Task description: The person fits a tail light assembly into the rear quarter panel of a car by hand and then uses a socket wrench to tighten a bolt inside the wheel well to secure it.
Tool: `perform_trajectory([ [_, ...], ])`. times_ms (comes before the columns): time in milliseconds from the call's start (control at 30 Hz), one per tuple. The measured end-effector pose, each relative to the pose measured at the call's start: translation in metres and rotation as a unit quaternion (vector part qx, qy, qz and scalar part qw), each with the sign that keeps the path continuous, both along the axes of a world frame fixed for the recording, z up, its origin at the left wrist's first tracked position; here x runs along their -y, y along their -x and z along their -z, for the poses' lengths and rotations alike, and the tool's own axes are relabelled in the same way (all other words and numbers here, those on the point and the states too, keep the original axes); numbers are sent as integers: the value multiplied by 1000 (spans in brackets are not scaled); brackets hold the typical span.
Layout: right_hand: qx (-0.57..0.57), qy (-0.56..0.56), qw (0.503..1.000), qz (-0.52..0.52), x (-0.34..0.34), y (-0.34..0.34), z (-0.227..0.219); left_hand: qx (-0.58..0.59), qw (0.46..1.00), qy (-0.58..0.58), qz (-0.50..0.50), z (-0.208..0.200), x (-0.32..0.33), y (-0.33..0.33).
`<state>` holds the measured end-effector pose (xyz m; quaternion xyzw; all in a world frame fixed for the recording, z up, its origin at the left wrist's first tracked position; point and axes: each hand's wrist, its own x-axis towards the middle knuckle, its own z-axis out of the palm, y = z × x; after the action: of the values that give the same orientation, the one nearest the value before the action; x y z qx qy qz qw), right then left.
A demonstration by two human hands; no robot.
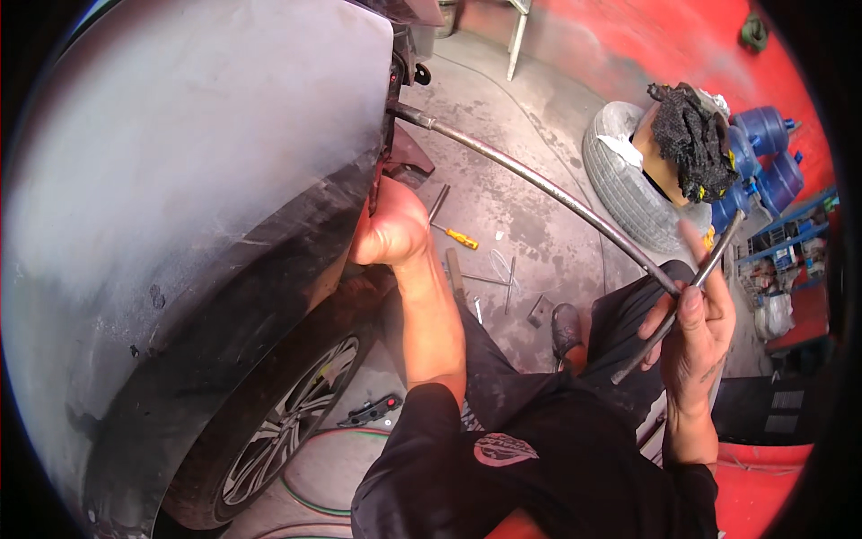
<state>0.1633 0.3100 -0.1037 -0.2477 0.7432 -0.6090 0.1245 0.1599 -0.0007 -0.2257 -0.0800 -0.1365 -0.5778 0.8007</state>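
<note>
My right hand (702, 328) is closed around the crossbar of a long steel T-handle wrench (557, 190), and its index finger looks blurred. The wrench's shaft slants away to the left, and its socket end meets the edge of a grey and black car body panel (224, 135). Below that end, my left hand (395, 225) reaches in at the panel's edge. Its fingers are hidden behind the panel, so their grip does not show. Under the panel is a car wheel (292, 418) with a spoked rim.
On the concrete lie a yellow-handled screwdriver (462, 239), several other tools and a black plastic part (373, 410). Hoses (296, 494) run beside the wheel. At the right, a loose tyre (606, 180) carries a box topped by black cloth (691, 135), beside blue water jugs (763, 130).
</note>
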Motion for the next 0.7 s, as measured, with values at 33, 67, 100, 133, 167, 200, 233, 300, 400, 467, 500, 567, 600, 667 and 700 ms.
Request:
perform_trajectory([
  [33, -56, 39, 997, 18, 9, -5, 2, -12, 1000, 0, -16, -3, -2, 0],
  [67, -113, 78, 990, 36, 14, -8, 3, -23, 999, 1, -32, -4, -3, 1],
  [100, -125, 66, 989, 29, 9, -9, 2, -24, 999, 2, -31, -2, -2, 0],
  [133, -128, 67, 989, 31, 8, -9, 6, -19, 999, -7, -26, 0, 0, 1],
  [167, -197, 74, 976, 54, 8, -8, 15, -14, 1000, -15, -20, 1, 1, 2],
  [200, -266, 80, 958, 76, 8, -6, 25, -17, 1000, -14, -18, 3, 0, 3],
  [233, -278, 60, 958, 29, -10, 3, 33, -14, 1000, 0, -20, 1, -2, 2],
  [300, -354, -7, 935, -4, -20, 15, 30, -11, 1000, 14, -24, 3, -2, 2],
  [400, -448, -112, 882, -92, -28, 29, 6, -35, 999, -27, 0, 6, -1, 8],
  [467, -523, -182, 819, -150, -17, 28, -10, 9, 1000, -5, -11, 7, 0, -2],
  [500, -556, -213, 788, -155, -17, 27, -13, 20, 1000, -8, 12, 18, 8, -4],
  [567, -637, -268, 712, -128, -19, 31, -14, 8, 1000, -10, -9, 14, 8, 2],
  [600, -681, -293, 664, -95, -23, 34, -14, -2, 999, -12, -33, 12, 8, 4],
  [667, -704, -315, 632, -68, -23, 35, -18, -8, 999, -6, -36, 5, 2, 6],
  [700, -742, -328, 582, -48, -20, 32, -27, -14, 999, 1, -38, 3, 1, 7],
])
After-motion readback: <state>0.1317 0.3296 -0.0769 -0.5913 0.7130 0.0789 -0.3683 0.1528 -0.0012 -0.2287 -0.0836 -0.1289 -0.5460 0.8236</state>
